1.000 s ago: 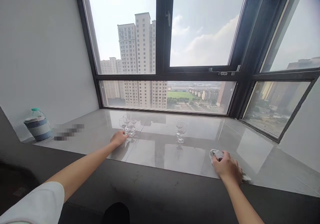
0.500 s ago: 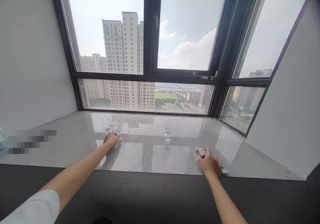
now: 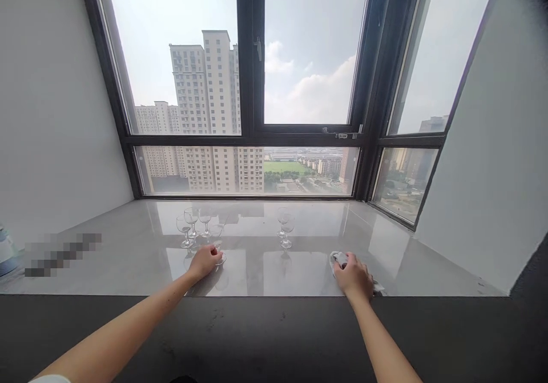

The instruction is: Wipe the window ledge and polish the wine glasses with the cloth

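Tipping was the main hazard: a pull applied low on the colourless, transparent stemmed glass (image 3: 217,238) could have toppled its bowl, since the glossy pale-grey tiled sill (image 3: 261,280) appeared slippery. Sideways sway could also have struck the three similar clear stemmed glasses (image 3: 185,233) behind it to the left. The left hand (image 3: 205,262) had its fingertips closed on the glass near the lower stem; the bowl stood above the fingers, the foot just right of them. The right hand (image 3: 354,277) grasped a crumpled whitish-grey cloth (image 3: 338,258) on the sill, well apart from the glass.
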`<action>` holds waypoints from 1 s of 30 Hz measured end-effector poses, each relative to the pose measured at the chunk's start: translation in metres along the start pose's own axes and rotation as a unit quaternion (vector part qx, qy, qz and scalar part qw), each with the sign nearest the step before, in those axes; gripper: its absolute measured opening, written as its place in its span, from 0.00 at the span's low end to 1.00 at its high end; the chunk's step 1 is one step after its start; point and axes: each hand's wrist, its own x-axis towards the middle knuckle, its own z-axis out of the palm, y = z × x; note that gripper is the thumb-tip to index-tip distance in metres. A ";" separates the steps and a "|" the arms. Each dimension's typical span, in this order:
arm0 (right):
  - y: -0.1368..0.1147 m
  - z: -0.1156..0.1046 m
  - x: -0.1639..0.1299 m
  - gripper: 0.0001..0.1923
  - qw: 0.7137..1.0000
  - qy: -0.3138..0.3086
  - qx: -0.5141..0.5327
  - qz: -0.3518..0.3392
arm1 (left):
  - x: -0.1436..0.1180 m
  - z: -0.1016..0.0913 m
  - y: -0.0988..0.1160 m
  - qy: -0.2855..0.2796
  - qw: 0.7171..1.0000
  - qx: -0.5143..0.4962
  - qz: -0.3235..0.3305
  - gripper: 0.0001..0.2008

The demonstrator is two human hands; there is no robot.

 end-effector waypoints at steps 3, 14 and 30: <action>-0.001 -0.001 -0.001 0.24 1.000 -0.004 -0.001 -0.001 | -0.019 0.009 0.017 0.013 1.000 -0.014 0.017 0.11; -0.008 -0.012 -0.007 0.22 1.000 -0.008 0.005 -0.010 | -0.046 0.011 0.038 0.022 0.998 0.003 0.056 0.11; -0.002 0.001 -0.008 0.24 0.995 0.091 0.029 0.014 | -0.059 0.013 0.042 0.004 0.999 -0.015 0.038 0.11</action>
